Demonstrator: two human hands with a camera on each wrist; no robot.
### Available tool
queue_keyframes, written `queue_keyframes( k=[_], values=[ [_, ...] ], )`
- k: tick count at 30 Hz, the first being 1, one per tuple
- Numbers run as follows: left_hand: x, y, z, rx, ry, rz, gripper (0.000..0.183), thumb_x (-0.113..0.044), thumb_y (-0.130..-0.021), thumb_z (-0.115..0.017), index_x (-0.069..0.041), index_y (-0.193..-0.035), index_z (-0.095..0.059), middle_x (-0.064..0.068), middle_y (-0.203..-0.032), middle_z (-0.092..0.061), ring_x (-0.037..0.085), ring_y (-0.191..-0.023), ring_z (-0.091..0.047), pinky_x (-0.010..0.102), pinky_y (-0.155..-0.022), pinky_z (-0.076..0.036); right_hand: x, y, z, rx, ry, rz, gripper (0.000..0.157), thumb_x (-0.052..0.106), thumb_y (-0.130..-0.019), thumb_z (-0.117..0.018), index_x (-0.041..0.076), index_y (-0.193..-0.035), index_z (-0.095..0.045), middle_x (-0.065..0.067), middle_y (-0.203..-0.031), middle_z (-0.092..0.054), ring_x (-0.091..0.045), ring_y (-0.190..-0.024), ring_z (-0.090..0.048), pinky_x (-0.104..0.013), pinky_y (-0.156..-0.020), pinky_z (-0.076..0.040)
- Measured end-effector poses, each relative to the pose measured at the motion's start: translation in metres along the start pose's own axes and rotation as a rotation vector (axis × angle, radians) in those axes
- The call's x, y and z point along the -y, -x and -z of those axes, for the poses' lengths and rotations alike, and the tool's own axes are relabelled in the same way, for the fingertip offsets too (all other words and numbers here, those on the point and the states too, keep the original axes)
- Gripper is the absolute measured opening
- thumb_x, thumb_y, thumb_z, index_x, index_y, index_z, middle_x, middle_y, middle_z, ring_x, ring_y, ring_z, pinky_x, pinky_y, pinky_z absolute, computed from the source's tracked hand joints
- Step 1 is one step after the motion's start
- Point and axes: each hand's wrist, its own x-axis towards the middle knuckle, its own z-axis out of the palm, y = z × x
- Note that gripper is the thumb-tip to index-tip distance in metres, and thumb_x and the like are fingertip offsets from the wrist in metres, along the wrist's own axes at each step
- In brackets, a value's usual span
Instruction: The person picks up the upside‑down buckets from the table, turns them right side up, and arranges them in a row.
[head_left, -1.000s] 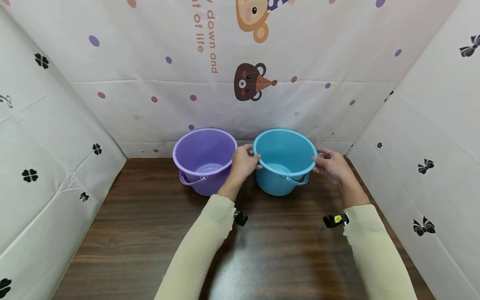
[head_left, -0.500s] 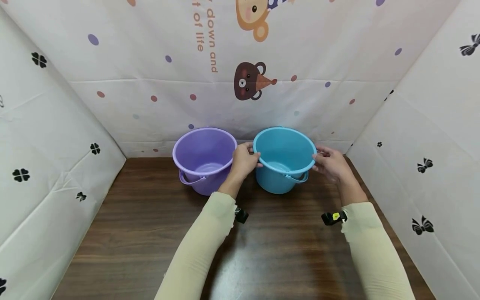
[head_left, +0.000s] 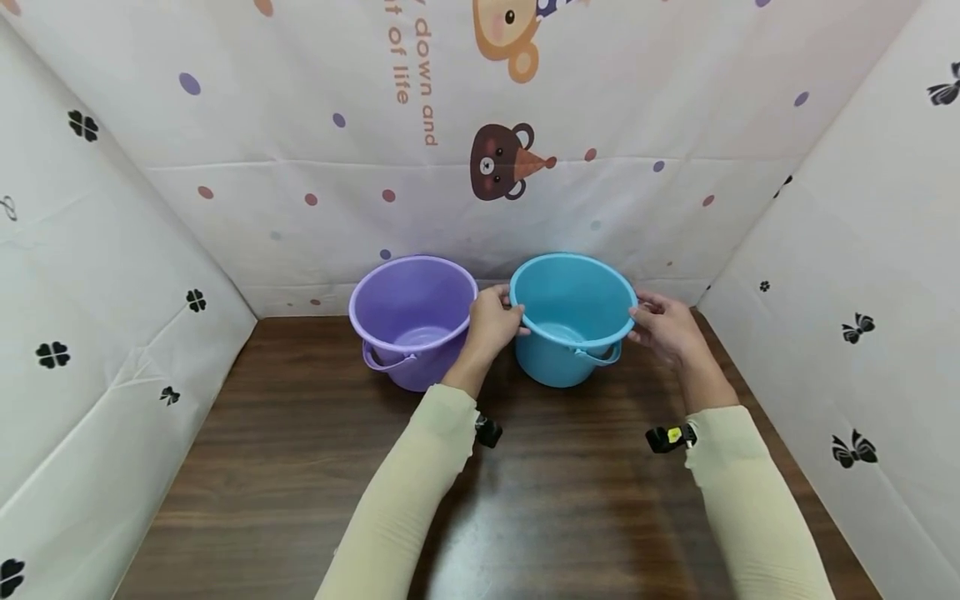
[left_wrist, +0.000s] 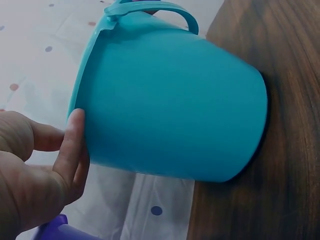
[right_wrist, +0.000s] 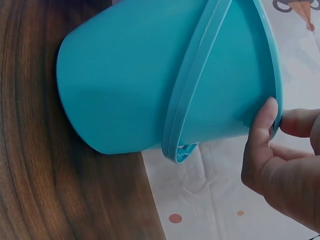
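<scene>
An upright blue bucket [head_left: 558, 362] stands near the back wall in the head view, its handle [head_left: 600, 358] hanging down at the front right. My left hand [head_left: 492, 321] pinches the left side of its rim between thumb and fingers. On the opposite side, my right hand [head_left: 667, 329] pinches the rim too. In the left wrist view the left fingers [left_wrist: 72, 145] lie under the rim's lip, against the outer wall. The right wrist view has the right thumb and fingers [right_wrist: 261, 122] around the rim edge, with the handle slanting across the bucket.
Just left of the blue bucket, a purple bucket [head_left: 414, 367] stands upright, its right side partly behind my left hand. Both buckets are on a dark wooden table [head_left: 300, 467]. Printed white sheets form a back wall [head_left: 255, 233] and two side walls.
Both hands keep their pinch on the blue bucket's rim. Only a slight shift of the whole head view shows; the buckets stay in place.
</scene>
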Motion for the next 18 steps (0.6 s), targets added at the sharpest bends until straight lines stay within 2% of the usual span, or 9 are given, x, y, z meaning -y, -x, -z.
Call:
queue_keyframes(
  k=[4,8,12,14,16,18],
  values=[
    [-0.003,0.000,0.000,0.013,-0.069,-0.001,0.047,-0.002,-0.101,-0.063,0.003,-0.147,-0.053,0.021,-0.119,-0.067,0.023,-0.070,-0.077,0.025,-0.061,-0.062,-0.002,0.001,-0.001,-0.046,0.088,0.026,0.061,0.029,-0.109,-0.052,0.006,-0.162,-0.031,-0.026,-0.146,-0.046,-0.006,-0.089,-0.068,-0.021,-0.077,-0.061],
    [-0.008,0.001,0.003,0.025,-0.148,-0.006,0.049,-0.011,-0.104,-0.061,0.000,-0.150,-0.049,0.020,-0.119,-0.068,0.019,-0.063,-0.074,0.026,-0.058,-0.061,-0.006,0.008,-0.006,-0.126,0.237,0.084,0.065,0.041,-0.108,-0.049,0.003,-0.160,-0.034,-0.029,-0.144,-0.051,-0.021,-0.102,-0.069,-0.022,-0.075,-0.061],
    [-0.015,0.007,0.008,0.051,-0.230,-0.058,0.053,-0.022,-0.106,-0.059,0.002,-0.151,-0.046,0.018,-0.108,-0.069,0.017,-0.056,-0.071,0.027,-0.055,-0.060,-0.002,0.018,-0.013,-0.248,0.335,0.160,0.065,0.044,-0.109,-0.044,0.001,-0.157,-0.038,-0.028,-0.143,-0.052,-0.037,-0.118,-0.061,-0.037,-0.088,-0.062],
    [-0.020,0.013,0.013,0.064,-0.273,-0.100,0.054,-0.027,-0.106,-0.058,0.003,-0.150,-0.047,0.019,-0.110,-0.067,0.017,-0.056,-0.071,0.027,-0.055,-0.060,0.002,0.024,-0.017,-0.312,0.381,0.206,0.061,0.043,-0.109,-0.043,0.001,-0.154,-0.042,-0.027,-0.142,-0.050,-0.039,-0.123,-0.058,-0.048,-0.094,-0.058],
    [-0.027,0.020,0.022,0.066,-0.309,-0.149,0.054,-0.029,-0.105,-0.058,0.003,-0.148,-0.050,0.018,-0.114,-0.064,0.019,-0.061,-0.072,0.029,-0.060,-0.061,0.008,0.031,-0.020,-0.351,0.402,0.261,0.057,0.041,-0.109,-0.044,0.002,-0.151,-0.046,-0.026,-0.141,-0.049,-0.041,-0.126,-0.055,-0.057,-0.100,-0.054],
    [-0.034,0.027,0.032,0.046,-0.352,-0.202,0.052,-0.031,-0.104,-0.059,0.001,-0.145,-0.054,0.018,-0.118,-0.063,0.020,-0.077,-0.073,0.032,-0.072,-0.062,0.012,0.037,-0.023,-0.368,0.420,0.317,0.053,0.038,-0.109,-0.045,0.002,-0.147,-0.050,-0.025,-0.141,-0.049,-0.042,-0.128,-0.053,-0.060,-0.103,-0.050]
  ],
)
